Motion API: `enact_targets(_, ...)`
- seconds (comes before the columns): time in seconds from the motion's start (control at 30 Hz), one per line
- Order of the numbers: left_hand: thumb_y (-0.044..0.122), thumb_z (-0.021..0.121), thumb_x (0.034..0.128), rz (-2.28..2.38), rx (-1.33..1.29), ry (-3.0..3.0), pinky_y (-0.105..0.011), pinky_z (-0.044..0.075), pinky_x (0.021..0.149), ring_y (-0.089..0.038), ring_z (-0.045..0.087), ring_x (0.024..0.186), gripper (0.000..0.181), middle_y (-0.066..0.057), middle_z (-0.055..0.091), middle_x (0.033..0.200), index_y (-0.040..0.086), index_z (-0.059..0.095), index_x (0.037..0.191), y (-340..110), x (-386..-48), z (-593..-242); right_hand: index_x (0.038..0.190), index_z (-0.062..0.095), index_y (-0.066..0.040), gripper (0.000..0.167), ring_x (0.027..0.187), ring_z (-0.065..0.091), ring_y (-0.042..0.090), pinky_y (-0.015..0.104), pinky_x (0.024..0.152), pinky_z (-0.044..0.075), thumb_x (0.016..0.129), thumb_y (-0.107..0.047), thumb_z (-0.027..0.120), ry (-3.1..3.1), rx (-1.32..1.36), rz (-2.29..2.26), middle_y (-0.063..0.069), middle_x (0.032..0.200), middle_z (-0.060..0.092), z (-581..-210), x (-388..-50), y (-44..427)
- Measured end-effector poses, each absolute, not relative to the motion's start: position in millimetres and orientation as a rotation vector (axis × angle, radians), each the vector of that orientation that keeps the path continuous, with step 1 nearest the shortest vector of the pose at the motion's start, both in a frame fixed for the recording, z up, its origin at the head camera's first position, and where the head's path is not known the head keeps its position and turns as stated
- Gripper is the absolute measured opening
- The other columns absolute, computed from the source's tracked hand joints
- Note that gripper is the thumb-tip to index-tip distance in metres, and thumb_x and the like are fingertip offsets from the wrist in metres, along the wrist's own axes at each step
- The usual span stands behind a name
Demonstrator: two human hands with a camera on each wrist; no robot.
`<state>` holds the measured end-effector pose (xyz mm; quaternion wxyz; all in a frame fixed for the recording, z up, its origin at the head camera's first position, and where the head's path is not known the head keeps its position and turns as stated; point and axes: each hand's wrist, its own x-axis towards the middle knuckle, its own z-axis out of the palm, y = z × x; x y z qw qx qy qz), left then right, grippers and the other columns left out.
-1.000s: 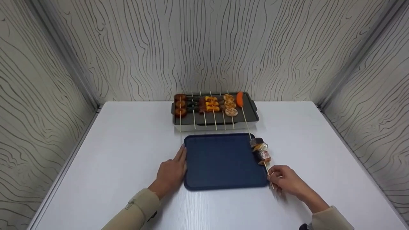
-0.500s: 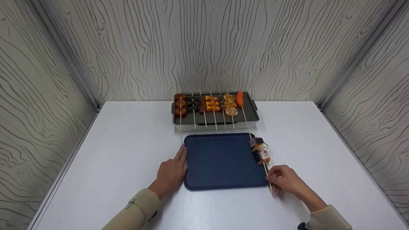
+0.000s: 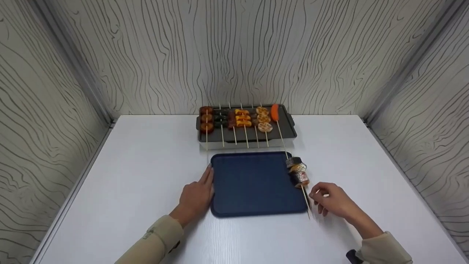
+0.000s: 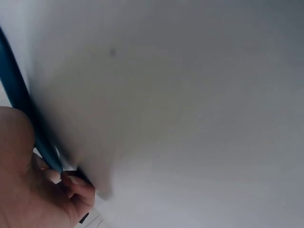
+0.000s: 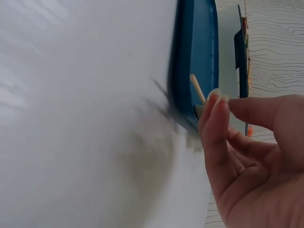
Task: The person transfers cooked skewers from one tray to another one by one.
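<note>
A dark blue tray (image 3: 253, 183) lies on the white table. My left hand (image 3: 196, 196) holds its left edge; in the left wrist view the tray's rim (image 4: 19, 92) runs in between thumb and curled fingers. Along the tray's right edge lies a skewer (image 3: 299, 178) of thick black, silvery and orange pieces, its bare stick pointing toward me. My right hand (image 3: 331, 200) is just right of that stick, apart from it, with loosely bent fingers and nothing held. In the right wrist view the stick's end (image 5: 196, 88) shows behind the fingertips.
Behind the tray stands a dark grill pan (image 3: 282, 134) bearing several skewers, among them yellow pieces (image 3: 243, 118), lotus root slices (image 3: 265, 127) and an orange sausage (image 3: 275, 112) whose stick reaches the tray. Patterned panels (image 3: 234, 55) enclose the table at back and sides.
My right hand has let go of the skewer's stick and moved slightly right and away from it. The skewer's near end shifted a little left. The left hand has stayed on the tray.
</note>
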<state>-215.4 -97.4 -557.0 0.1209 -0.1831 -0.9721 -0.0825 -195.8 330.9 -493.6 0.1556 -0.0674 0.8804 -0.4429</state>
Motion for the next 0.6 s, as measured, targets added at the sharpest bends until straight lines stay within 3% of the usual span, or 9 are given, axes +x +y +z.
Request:
enact_targets(0.43,0.020,0.052,0.1044,-0.301,-0.515,-2.846,-0.031,0.037,0.044,-0.013,0.035,0.048,0.051,-0.008,0.047,0.157,0.000,0.048,0.151,-96,-218,-558,0.128,0.057,0.003,0.035,0.097,0.067,0.030,0.032,0.062,0.057,0.102,-0.020,0.064,2.758,-0.282,-1.074,0.017,0.113,0.066,-442,-217,338)
enact_targets(0.6,0.019,0.054,0.1037,-0.257,-0.520,-2.823,-0.029,0.036,0.043,-0.012,0.033,0.048,0.050,-0.009,0.048,0.156,-0.001,0.049,0.149,-95,-216,-558,0.134,0.053,0.004,0.040,0.103,0.066,0.033,0.036,0.067,0.059,0.103,-0.021,0.062,2.796,-0.334,-1.058,0.021,0.118,0.064,-426,-233,336)
